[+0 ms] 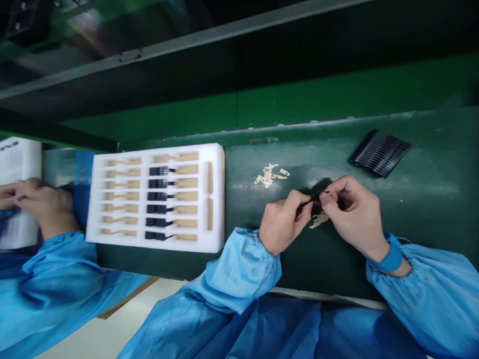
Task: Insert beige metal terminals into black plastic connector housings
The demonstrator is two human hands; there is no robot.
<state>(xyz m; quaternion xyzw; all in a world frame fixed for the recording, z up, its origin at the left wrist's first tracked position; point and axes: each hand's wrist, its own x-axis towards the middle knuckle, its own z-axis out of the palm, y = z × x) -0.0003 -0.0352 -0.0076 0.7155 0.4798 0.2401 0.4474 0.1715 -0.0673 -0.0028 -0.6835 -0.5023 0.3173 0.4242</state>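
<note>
Flanking hands [282, 224] [354, 214]: foam tray [215, 199], black parts [379, 153]

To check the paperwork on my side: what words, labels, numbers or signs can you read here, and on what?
No legible text.
The white sheet under a co-worker's hand: dark marks at its top, too blurred to read.
The held black part: too small to tell.

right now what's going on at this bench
A person in a blue smock holds a small black part between their left hand and right hand, above some flat tan tabs on a green bench. More tabs lie nearby, beside a black stacked block. A white foam tray holds black parts. Another person's hand rests on a white sheet.
</note>
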